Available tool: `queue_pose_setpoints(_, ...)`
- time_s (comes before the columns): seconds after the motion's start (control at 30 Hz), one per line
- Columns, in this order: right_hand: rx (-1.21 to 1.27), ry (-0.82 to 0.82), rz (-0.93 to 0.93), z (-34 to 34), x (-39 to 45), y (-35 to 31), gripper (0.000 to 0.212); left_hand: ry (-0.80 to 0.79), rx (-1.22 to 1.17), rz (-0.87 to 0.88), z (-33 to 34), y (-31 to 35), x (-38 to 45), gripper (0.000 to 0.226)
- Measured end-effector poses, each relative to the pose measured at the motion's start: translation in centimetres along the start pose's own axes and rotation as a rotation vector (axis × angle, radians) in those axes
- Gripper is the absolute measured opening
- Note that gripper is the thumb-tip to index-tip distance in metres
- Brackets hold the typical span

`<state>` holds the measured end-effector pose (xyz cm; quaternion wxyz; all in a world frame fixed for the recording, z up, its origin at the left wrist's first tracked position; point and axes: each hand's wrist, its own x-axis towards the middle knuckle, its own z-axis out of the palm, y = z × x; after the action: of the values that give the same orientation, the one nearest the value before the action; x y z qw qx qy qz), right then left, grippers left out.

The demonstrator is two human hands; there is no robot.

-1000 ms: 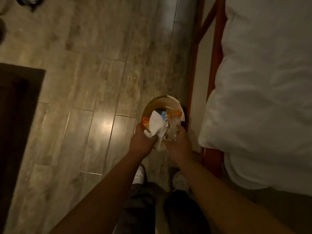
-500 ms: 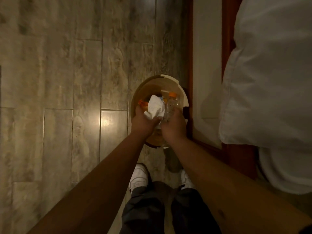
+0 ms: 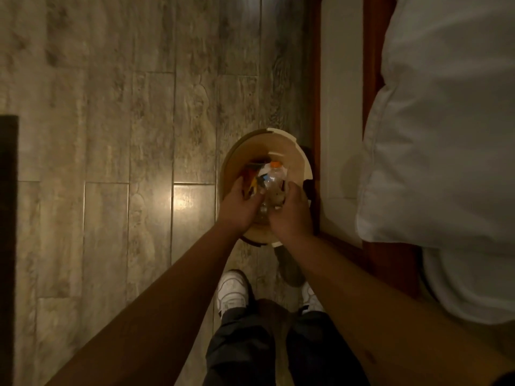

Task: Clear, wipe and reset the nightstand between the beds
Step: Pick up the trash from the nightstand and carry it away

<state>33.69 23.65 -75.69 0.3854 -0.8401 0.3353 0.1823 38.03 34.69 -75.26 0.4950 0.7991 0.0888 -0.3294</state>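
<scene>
A round tan waste bin (image 3: 299,151) stands on the wood-look floor beside the bed frame. Both my hands are over its mouth. My right hand (image 3: 292,213) grips a clear plastic bottle with an orange cap (image 3: 274,175), cap pointing away from me, low inside the bin. My left hand (image 3: 239,207) is just left of the bottle, fingers apart and empty, fingertips near the bottle's side. Orange and white scraps of litter (image 3: 257,176) lie in the bin under my hands. The nightstand is out of view.
A bed with white linen (image 3: 446,135) and a red-brown wooden frame (image 3: 373,65) fills the right side. A dark piece of furniture (image 3: 8,232) runs along the left edge. My white shoes (image 3: 232,288) stand just short of the bin.
The white crumpled tissue that my left hand held is gone from it. Both hands have sunk lower into the bin with the bottle.
</scene>
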Motion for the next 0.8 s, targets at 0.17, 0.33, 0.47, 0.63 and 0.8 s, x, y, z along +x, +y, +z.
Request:
queue_pose_setpoints(0.17,0.028,-0.071,-0.076,-2.7,-2.1,-2.0,0.07,0.129,0.006,0.109,-1.2,2.8,-2.6,0.037)
queue_pose_setpoints(0.33,0.068,-0.07,-0.164,-8.6,-5.4,-6.5,0.062,0.179,0.098,0.256,-4.2,9.2,-6.5,0.041)
queue_pose_setpoints(0.47,0.107,-0.03,-0.204,-15.5,-9.2,-10.8,0.057,0.164,0.271,0.304,-7.2,15.9,-11.3,0.058)
queue_pose_setpoints(0.63,-0.045,0.107,-0.256,-25.9,-15.6,-14.0,0.071,0.083,0.514,0.416,-8.9,25.6,-18.4,0.072)
queue_pose_setpoints(0.8,-0.231,0.267,-0.267,-35.9,-23.2,-14.1,0.084,0.033,0.61,0.543,-8.3,34.4,-25.9,0.079)
